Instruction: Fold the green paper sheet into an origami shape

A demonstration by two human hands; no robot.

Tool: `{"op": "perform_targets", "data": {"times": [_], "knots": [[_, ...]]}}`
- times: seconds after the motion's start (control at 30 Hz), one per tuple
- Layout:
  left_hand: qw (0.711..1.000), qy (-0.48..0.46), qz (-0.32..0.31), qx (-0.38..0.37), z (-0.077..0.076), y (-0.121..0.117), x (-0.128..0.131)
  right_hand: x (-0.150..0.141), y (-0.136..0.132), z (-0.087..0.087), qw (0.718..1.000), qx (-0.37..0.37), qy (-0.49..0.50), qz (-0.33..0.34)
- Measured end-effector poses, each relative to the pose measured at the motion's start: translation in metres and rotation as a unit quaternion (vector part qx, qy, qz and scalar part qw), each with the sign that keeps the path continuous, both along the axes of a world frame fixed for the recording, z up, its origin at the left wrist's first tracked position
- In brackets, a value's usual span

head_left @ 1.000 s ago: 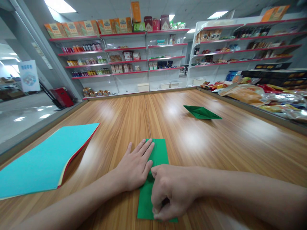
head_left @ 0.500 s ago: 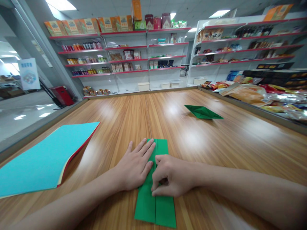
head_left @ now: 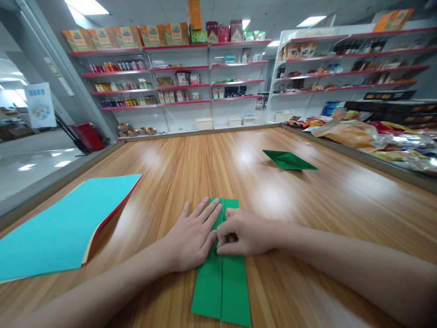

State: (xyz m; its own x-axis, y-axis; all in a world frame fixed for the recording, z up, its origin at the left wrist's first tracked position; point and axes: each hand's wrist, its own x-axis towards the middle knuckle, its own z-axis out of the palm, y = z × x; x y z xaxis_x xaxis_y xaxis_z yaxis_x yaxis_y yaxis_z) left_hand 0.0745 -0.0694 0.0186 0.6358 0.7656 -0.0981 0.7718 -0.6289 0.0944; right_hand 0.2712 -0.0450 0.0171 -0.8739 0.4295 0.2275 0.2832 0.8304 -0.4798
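A green sheet of paper (head_left: 220,291), folded into a long strip with a seam down its middle, lies flat on the wooden table. My left hand (head_left: 191,239) rests palm down with its fingers spread, covering part of the strip's left half. On the right half, my right hand (head_left: 247,232) is closed, its curled fingers and thumb touching the paper near the seam. Nothing shows inside its curl. Farther off to the right sits a folded green paper shape (head_left: 288,160) with pointed ends, apart from both hands.
A stack of coloured paper (head_left: 71,223), light blue on top, lies on the table's left side. Packaged snacks (head_left: 355,133) and dark boxes are piled beyond the right edge. Shelves of goods (head_left: 179,84) stand behind the table (head_left: 170,168).
My right hand has slid away from me along the seam, uncovering more of the strip's near part. My left hand and the other paper stay put.
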Motion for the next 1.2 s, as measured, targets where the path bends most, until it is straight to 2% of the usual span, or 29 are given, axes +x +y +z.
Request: {"op": "perform_targets", "data": {"times": [0.2, 0.37, 1.2], "knots": [[1.000, 0.000, 0.004, -0.003, 0.004, -0.003, 0.003, 0.008, 0.011, 0.003, 0.999, -0.014, -0.004, -0.035], [1.000, -0.004, 0.001, 0.000, 0.002, -0.003, 0.003, 0.009, 0.015, 0.000, 0.999, -0.023, 0.015, -0.030], [1.000, 0.005, 0.000, -0.001, 0.013, -0.011, 0.012, 0.017, 0.017, 0.012, 0.996, -0.051, -0.017, -0.066]]}}
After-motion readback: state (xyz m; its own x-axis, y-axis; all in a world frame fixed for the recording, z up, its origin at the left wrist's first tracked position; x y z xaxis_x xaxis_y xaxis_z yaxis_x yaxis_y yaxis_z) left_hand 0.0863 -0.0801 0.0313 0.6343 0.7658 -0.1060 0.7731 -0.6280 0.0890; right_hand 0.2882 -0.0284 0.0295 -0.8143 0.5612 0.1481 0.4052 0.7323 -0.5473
